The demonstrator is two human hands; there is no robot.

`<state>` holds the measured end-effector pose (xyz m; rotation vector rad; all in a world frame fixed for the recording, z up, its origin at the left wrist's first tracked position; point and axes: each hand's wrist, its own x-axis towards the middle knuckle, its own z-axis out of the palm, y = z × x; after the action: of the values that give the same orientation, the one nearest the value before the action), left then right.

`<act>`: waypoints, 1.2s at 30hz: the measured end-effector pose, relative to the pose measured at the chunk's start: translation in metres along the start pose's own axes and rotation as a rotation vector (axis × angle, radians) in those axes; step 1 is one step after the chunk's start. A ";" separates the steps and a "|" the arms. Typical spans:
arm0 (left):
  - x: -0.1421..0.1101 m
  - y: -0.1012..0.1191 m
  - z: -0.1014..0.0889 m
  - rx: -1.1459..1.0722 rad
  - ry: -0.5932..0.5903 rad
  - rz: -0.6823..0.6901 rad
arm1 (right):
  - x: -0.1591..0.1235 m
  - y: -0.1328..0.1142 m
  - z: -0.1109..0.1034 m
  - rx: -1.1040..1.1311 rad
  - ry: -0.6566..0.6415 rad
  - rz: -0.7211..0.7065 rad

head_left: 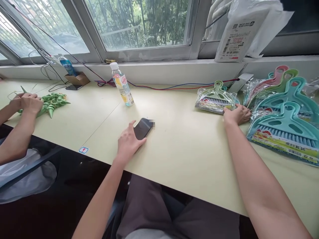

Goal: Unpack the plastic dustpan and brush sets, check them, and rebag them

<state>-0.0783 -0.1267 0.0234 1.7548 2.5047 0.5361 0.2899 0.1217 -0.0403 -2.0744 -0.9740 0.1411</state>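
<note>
My left hand (129, 139) is wrapped round a dark smartphone (143, 128), which lies at or just above the table near the middle of the view. At the right, my right hand (237, 114) grips the right end of a plastic-wrapped green dustpan and brush set (216, 99). Its thumb rests on the wrapping, while the other fingertips are partly hidden. Just beyond that hand lie several more wrapped sets, among them a turquoise dustpan and brush set (286, 127) in front and a pink dustpan (280, 73) behind.
A clear drink bottle (122, 84) stands on the pale table (179, 159). Farther left, a co-worker's hands (28, 103) handle green cone-shaped pieces (53, 103). Red and blue cables (169, 88) run along the wall, near a small cardboard box (77, 79). A white bag (236, 33) leans on the sill.
</note>
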 end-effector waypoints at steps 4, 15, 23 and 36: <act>-0.058 0.015 -0.006 -0.051 -0.035 0.143 | 0.000 -0.002 -0.003 -0.034 -0.041 0.006; -0.111 0.017 -0.010 -0.145 -0.068 0.206 | 0.005 -0.005 -0.004 -0.093 -0.085 0.000; -0.115 0.017 -0.011 -0.150 -0.065 0.195 | 0.001 -0.007 -0.007 -0.078 -0.103 0.013; -0.120 0.018 -0.008 -0.115 -0.048 0.200 | 0.007 -0.002 -0.003 -0.078 -0.086 0.008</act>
<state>-0.0203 -0.2332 0.0163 1.9597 2.2331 0.6259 0.2947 0.1258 -0.0352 -2.1593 -1.0380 0.2010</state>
